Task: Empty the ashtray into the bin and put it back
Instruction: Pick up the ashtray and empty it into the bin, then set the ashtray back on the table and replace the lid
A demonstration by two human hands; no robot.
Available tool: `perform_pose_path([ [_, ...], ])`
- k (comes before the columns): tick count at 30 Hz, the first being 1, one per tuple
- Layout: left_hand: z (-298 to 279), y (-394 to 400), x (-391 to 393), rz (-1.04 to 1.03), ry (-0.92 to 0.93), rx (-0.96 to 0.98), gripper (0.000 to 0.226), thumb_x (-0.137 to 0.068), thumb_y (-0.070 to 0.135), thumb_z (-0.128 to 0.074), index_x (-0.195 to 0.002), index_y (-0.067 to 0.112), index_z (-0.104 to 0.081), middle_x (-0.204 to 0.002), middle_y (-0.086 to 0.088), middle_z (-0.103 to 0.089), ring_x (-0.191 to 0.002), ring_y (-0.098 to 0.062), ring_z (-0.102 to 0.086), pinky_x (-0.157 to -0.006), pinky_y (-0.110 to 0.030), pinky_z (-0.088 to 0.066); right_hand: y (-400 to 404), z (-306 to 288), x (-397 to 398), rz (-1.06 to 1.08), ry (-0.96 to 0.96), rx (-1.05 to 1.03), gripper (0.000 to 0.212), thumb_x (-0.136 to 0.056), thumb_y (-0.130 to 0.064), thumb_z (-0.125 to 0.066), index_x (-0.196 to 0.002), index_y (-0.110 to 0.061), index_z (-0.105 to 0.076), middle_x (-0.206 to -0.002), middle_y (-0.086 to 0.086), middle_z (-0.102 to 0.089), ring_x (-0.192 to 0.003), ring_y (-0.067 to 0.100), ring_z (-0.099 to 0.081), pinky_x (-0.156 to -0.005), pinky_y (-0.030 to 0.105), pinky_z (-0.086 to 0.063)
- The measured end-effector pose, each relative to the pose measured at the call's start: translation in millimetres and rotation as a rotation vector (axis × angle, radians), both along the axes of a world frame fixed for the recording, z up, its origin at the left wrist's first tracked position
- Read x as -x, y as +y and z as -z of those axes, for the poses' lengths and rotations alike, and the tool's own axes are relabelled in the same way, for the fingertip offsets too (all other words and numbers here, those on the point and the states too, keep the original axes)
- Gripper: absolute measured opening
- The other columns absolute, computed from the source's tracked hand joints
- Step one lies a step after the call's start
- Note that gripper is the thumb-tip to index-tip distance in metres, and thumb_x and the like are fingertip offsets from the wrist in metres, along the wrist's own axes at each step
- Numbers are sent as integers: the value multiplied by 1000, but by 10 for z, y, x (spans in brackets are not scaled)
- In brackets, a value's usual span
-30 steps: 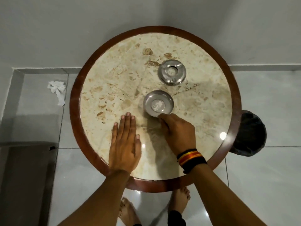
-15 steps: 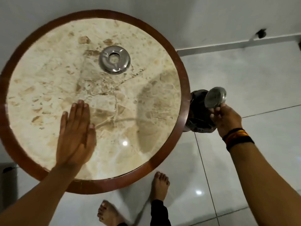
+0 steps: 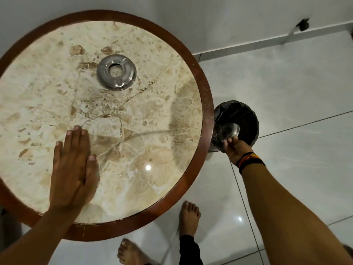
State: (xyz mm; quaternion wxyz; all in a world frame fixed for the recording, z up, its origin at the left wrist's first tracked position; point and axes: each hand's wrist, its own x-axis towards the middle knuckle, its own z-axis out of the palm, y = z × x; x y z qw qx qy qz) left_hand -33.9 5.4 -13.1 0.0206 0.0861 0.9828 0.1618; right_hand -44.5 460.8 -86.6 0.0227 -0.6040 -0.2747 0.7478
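My right hand [image 3: 236, 149] grips the steel ashtray bowl [image 3: 227, 131] by its near rim and holds it tipped over the mouth of the dark bin [image 3: 246, 115], which stands on the floor just right of the table. The bowl's inside faces away from me, so its contents are hidden. The ashtray's ring-shaped steel lid [image 3: 116, 72] lies flat on the round marble table [image 3: 207, 104], toward the back. My left hand [image 3: 73, 169] rests flat on the tabletop near the front left, fingers together, holding nothing.
The table's brown wooden rim reaches close to the bin. My bare feet [image 3: 189, 217] stand on the glossy white tile floor below the table's front edge. A grey wall and skirting run behind, with a small dark fitting [image 3: 303, 23] on the wall at the upper right.
My right hand lifted the ashtray bowl off the table, carried it right past the rim and lowered and tipped it over the bin. The left hand stayed flat on the table.
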Motion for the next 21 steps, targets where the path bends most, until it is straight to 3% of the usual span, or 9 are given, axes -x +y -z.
perform_pose_path([
  [2,-7,6,-6,0,6,-11,69,-105,28,-30,-171,11,-16,-181,-13,-16,-170,-26,-9,-138,-53,-7,37,11,-18,34,-4,-46,37,-108,0,-36,-141,-11,-49,-84,7,-52,-72,15,-54,-46,20,-57],
  [5,-16,6,-2,1,22,-20,69,-105,26,-32,-171,11,-17,-180,-13,-19,-170,-26,-11,-138,-55,-10,78,-35,-35,-9,-34,-57,37,-108,-2,-39,-143,-13,-48,-106,9,-58,-89,21,-64,-46,22,-58],
  [8,-15,11,-7,-10,21,-16,69,-105,26,-32,-171,11,-17,-180,-13,-19,-170,-21,-8,-137,-55,-10,34,-80,-37,5,-70,-100,42,-107,0,-41,-149,-4,-43,-94,11,-57,-83,21,-62,-45,22,-58],
  [12,-18,16,-4,-21,-14,9,68,-106,26,-30,-171,10,-15,-181,-12,-16,-170,-25,-9,-138,-54,-9,-48,-233,-21,-31,-92,-189,40,-107,-6,-47,-146,2,-45,-106,17,-63,-96,26,-65,-67,31,-63],
  [14,-34,20,-2,-26,-23,11,67,-107,27,-29,-171,11,-16,-181,-10,-15,-170,-25,-9,-139,-51,-7,-36,-307,28,36,-72,-302,39,-106,-13,-47,-141,4,-48,-123,11,-62,-115,26,-62,-87,36,-61],
  [15,-36,34,-13,-30,-28,10,67,-108,28,-28,-171,11,-16,-182,-9,-14,-170,-24,-8,-139,-49,-5,-23,-412,63,-35,-80,-385,32,-105,-15,-48,-128,5,-57,-120,8,-65,-114,25,-64,-86,38,-61],
  [17,-54,13,-25,-44,-28,12,66,-109,29,-28,-171,12,-16,-182,-7,-13,-171,-22,-7,-140,-49,-5,-139,-649,199,-246,-62,-678,18,-100,-21,-55,-98,-5,-64,-86,4,-69,-78,22,-70,-65,35,-62],
  [19,-65,-15,-20,-48,-32,3,65,-109,28,-28,-171,13,-15,-182,-6,-13,-171,-20,-6,-139,-50,-7,-376,-927,294,-423,31,-975,17,-97,-32,-58,-96,-17,-66,-73,-3,-70,-59,12,-69,-60,32,-62],
  [21,-71,-17,-17,-47,-39,-9,65,-109,28,-29,-171,13,-15,-182,-6,-13,-171,-19,-6,-139,-51,-10,-737,-1217,363,-574,147,-1200,14,-97,-39,-60,-94,-27,-66,-75,-7,-73,-61,9,-72,-61,31,-62],
])
